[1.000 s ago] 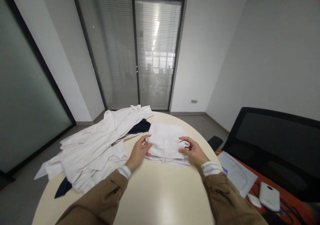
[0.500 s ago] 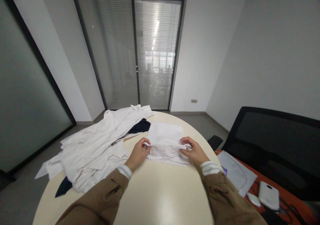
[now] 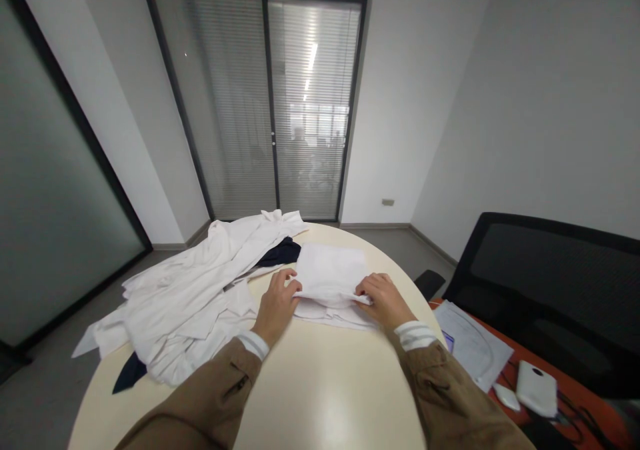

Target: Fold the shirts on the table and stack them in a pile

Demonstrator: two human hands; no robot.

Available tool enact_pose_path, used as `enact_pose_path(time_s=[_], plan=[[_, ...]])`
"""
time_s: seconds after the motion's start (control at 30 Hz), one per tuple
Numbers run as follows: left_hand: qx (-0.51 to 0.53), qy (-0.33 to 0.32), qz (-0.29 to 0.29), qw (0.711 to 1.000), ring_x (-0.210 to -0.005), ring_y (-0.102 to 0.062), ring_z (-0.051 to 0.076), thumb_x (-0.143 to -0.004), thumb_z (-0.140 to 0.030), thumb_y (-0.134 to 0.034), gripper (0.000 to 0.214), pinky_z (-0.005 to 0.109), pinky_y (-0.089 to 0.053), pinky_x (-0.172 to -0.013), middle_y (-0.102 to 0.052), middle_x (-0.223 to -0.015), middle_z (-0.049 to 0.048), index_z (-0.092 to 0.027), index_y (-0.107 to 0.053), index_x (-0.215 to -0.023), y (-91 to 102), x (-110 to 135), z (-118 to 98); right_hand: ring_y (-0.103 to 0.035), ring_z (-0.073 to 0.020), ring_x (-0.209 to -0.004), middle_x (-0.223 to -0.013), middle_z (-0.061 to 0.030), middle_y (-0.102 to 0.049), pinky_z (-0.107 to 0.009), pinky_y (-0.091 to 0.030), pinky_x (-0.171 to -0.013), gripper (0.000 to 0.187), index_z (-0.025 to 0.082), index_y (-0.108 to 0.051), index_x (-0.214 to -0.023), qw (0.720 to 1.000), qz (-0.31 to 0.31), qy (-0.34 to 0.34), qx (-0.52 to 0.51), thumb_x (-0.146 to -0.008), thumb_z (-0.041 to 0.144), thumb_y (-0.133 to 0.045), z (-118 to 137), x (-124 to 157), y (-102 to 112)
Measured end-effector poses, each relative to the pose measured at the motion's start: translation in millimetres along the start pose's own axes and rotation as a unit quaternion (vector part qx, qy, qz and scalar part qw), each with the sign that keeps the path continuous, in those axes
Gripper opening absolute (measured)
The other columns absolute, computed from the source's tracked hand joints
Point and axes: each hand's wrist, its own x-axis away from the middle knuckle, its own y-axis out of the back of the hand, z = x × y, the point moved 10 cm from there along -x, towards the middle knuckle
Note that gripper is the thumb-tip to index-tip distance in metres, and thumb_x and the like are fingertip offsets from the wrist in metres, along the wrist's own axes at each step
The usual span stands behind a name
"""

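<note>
Right grip (image 3: 386,300), curled further over white cloth (image 3: 333,267)

Forearms (image 3: 200,397) extended forward; left grip (image 3: 277,303), right grip (image 3: 387,301) pinching, apart.

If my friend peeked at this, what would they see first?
Probably the big crumpled heap of white cloth garments on the left of the round cream table. Next, the bare left hand and bare right hand, holding a folded white cloth to the heap's right. The black mesh chair at the right stands out too.
</note>
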Motion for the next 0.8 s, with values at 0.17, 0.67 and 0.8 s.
enact_pose_path(time_s=[0.17,0.67,0.8], plan=[[-0.061,-0.061,0.063,0.994,-0.110,-0.049,0.028,-0.079,0.000,-0.053,0.024,0.041,-0.045,-0.089,-0.058,-0.112,0.0090,-0.021,-0.059,-0.089,-5.3,0,-18,-0.052,-0.0194,-0.081,-0.082,-0.0036,-0.061,-0.031,-0.032,-0.075,0.019,0.021,-0.055,-0.080,0.998,0.055,0.016,0.017,-0.073,0.004,-0.059,7,-2,-11],[-0.070,-0.152,0.202,0.965,-0.095,-0.051,0.024,-0.086,-0.008,-0.053,0.016,0.037,-0.040,-0.081,-0.059,-0.098,0.0064,-0.020,-0.058,-0.093,-33.5,16,-38,-0.055,-0.0150,-0.061,-0.069,-0.0002,-0.066,-0.026,-0.034,-0.061,0.009,0.022,-0.067,-0.081,0.979,0.184,-0.044,-0.080,-0.072,0.025,-0.065,27,3,-36],[-0.040,-0.154,0.210,0.965,-0.092,-0.052,0.024,-0.083,-0.023,-0.061,0.008,0.036,-0.041,-0.080,-0.059,-0.095,0.0063,-0.020,-0.058,-0.090,-28.0,19,-45,-0.053,-0.0123,-0.052,-0.058,0.0001,-0.065,-0.025,-0.032,-0.057,0.023,0.020,-0.069,-0.067,0.971,0.187,-0.066,-0.132,-0.084,0.033,-0.060,25,4,-36]])
